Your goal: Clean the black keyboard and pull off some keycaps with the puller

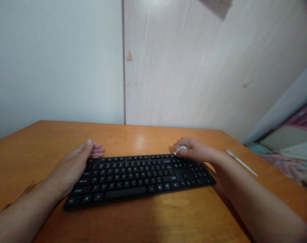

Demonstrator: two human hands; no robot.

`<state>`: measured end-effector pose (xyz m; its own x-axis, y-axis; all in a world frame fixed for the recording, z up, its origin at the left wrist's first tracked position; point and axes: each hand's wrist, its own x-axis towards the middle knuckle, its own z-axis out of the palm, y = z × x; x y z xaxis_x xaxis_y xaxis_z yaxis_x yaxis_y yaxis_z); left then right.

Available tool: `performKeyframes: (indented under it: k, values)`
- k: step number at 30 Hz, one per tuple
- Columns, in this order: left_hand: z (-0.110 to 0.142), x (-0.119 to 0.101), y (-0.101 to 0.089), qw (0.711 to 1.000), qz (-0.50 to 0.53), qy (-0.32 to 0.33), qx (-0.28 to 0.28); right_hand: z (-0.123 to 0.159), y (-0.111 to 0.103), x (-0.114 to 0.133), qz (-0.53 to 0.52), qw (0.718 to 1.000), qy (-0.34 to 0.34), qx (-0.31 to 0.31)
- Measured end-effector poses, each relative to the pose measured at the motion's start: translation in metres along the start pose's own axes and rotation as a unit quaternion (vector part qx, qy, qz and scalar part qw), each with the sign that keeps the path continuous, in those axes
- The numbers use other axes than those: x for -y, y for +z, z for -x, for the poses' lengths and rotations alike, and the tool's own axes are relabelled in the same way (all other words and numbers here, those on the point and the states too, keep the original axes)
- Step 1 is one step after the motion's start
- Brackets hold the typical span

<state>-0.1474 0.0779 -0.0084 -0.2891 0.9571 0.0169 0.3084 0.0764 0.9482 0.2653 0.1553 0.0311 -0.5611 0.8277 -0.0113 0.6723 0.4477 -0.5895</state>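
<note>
currently, your left hand (71,167) lies open and empty on the corner of the black plastic keyboard (140,179); your right hand (196,150) pinches a crumpled white wad (181,149), likely tissue, at its top edge. a thin white stick (241,162) lies to the right on the smooth wooden desk (143,141).

Bright, even light is falling from above, a glare patch is forming on the bench (143,140), soft shadows are lying under the keyboard (140,180), and wide-angle distortion is bowing the frame edges.
</note>
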Motion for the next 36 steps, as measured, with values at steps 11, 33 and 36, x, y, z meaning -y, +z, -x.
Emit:
performKeyframes:
  k: [11, 33, 36]
  values:
    - [0.0018, -0.0043, 0.0013, 1.0, -0.005, 0.006, -0.001, -0.0025, 0.0003, -0.0012, 0.066, 0.998, 0.016, 0.015]
    - [-0.0004, -0.0014, 0.001, 1.0, 0.004, 0.0, -0.001, -0.0001, 0.0002, -0.0073, 0.036, 0.999, 0.035, 0.008]
    - [-0.0011, 0.0013, 0.0001, 1.0, 0.004, 0.005, 0.004, 0.0004, 0.0006, -0.0032, 0.001, 0.999, 0.03, -0.012]
